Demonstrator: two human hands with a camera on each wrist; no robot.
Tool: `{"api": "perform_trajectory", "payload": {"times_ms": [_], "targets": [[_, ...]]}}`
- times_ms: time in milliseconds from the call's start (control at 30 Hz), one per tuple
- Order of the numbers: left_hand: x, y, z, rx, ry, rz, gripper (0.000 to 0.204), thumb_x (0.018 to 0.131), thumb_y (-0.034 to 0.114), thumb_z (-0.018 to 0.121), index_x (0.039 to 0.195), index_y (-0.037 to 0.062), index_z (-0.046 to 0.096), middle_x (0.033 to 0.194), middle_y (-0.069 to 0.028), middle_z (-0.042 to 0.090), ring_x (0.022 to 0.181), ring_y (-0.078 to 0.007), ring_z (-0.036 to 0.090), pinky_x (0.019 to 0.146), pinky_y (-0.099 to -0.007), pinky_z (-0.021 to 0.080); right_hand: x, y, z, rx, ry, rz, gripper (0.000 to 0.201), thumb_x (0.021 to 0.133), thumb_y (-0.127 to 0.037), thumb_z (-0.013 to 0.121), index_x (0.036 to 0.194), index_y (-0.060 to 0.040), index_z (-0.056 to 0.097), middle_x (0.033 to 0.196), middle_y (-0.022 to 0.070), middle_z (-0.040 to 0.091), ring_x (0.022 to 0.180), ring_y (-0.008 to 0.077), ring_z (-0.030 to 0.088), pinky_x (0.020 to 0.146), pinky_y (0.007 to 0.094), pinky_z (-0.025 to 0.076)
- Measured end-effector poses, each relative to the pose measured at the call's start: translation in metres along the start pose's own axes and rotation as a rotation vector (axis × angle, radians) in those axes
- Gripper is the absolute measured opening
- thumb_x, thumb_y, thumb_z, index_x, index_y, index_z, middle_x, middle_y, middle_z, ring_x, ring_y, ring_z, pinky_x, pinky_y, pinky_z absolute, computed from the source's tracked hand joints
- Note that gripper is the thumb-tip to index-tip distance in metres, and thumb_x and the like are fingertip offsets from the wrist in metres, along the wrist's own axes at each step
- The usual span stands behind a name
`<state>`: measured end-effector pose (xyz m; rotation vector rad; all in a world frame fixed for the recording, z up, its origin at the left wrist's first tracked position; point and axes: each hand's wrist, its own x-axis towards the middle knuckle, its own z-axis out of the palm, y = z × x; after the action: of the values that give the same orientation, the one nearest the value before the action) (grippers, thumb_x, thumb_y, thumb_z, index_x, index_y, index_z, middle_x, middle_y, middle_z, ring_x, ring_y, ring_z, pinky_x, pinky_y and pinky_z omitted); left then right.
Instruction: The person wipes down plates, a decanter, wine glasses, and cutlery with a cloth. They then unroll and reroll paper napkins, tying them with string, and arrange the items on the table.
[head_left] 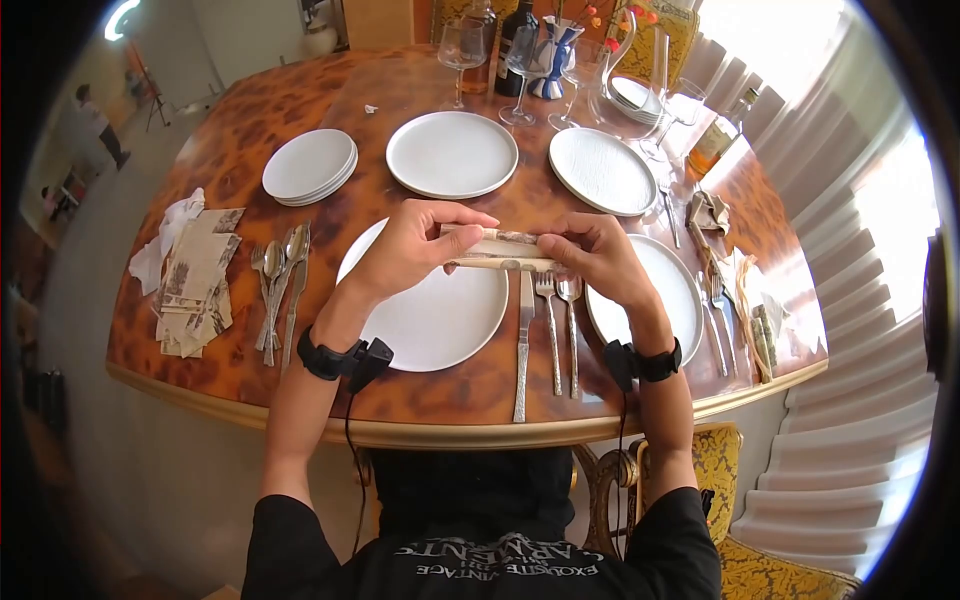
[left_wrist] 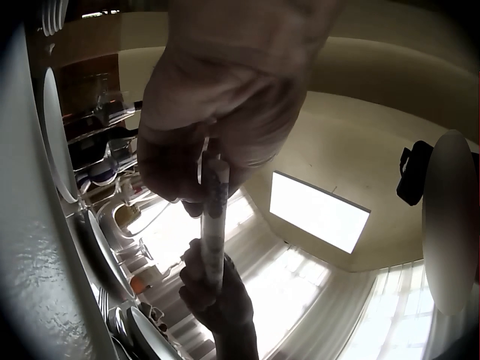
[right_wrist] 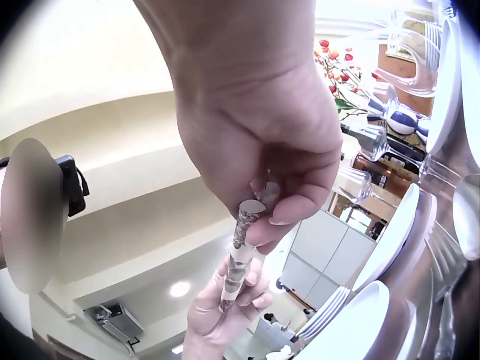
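Between both hands is a beige napkin with brown print [head_left: 500, 247], rolled into a narrow strip, held over the front white plate [head_left: 430, 325]. My left hand [head_left: 410, 245] pinches its left end between thumb and fingers. At the other end, my right hand [head_left: 605, 255] grips it the same way. The left wrist view shows the rolled napkin [left_wrist: 214, 232] edge-on, running from the near hand to the right hand [left_wrist: 219, 296]. From the right wrist, the napkin [right_wrist: 238, 259] looks like a slim tube, its round end near the right thumb.
A knife [head_left: 522, 350], fork [head_left: 551, 340] and spoon [head_left: 571, 345] lie right of the plate. Flat napkins [head_left: 200, 270] are stacked at left, beside more cutlery [head_left: 275, 280]. Other plates [head_left: 452, 150], wine glasses [head_left: 462, 50] and a bottle [head_left: 715, 145] stand farther back.
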<state>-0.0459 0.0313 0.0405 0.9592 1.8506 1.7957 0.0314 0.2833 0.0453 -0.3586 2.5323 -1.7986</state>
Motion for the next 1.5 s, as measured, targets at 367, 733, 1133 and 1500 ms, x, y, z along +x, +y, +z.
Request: {"api": "perform_trajectory", "payload": {"times_ms": [367,733,1133,1500], "targets": [[-0.006,-0.017,0.004,0.028,0.019,0.122,0.025,0.091,0.011,0.067,0.111,-0.0035,0.069,0.087,-0.0034,0.069,0.067,-0.0038,0.056,0.058,-0.0197,0.047,-0.002,0.005,0.001,-0.027,-0.065,0.100,0.024,0.095,-0.020,0.065,0.103,0.0023,0.069,0.078,-0.0005,0.063,0.067,0.0039,0.054,0.056,0.0212,0.044],[-0.009,-0.013,0.003,0.048,0.022,0.024,0.020,0.090,0.004,0.066,0.109,-0.0023,0.069,0.088,-0.0036,0.069,0.072,-0.0044,0.059,0.063,-0.0200,0.049,-0.006,0.009,0.008,0.080,-0.025,0.104,0.026,0.097,-0.022,0.063,0.105,0.0018,0.069,0.075,-0.0029,0.060,0.061,0.0030,0.051,0.053,0.0199,0.042],[-0.010,-0.014,0.004,0.124,0.008,-0.049,0.020,0.093,0.010,0.063,0.108,-0.0022,0.070,0.076,-0.0022,0.066,0.062,-0.0043,0.053,0.052,-0.0191,0.042,-0.007,0.013,0.010,0.026,0.029,0.047,0.021,0.094,-0.014,0.067,0.106,0.0022,0.067,0.076,-0.0017,0.061,0.065,0.0035,0.055,0.055,0.0205,0.046],[-0.018,-0.014,0.020,0.464,-0.221,-0.004,0.019,0.098,0.016,0.053,0.095,-0.0004,0.061,0.062,-0.0117,0.052,0.056,-0.0222,0.052,0.057,-0.0361,0.039,-0.006,0.012,0.023,-0.117,-0.019,-0.245,0.016,0.086,-0.010,0.071,0.100,-0.0015,0.072,0.086,0.0073,0.069,0.069,0.0146,0.062,0.062,0.0277,0.050]]}}
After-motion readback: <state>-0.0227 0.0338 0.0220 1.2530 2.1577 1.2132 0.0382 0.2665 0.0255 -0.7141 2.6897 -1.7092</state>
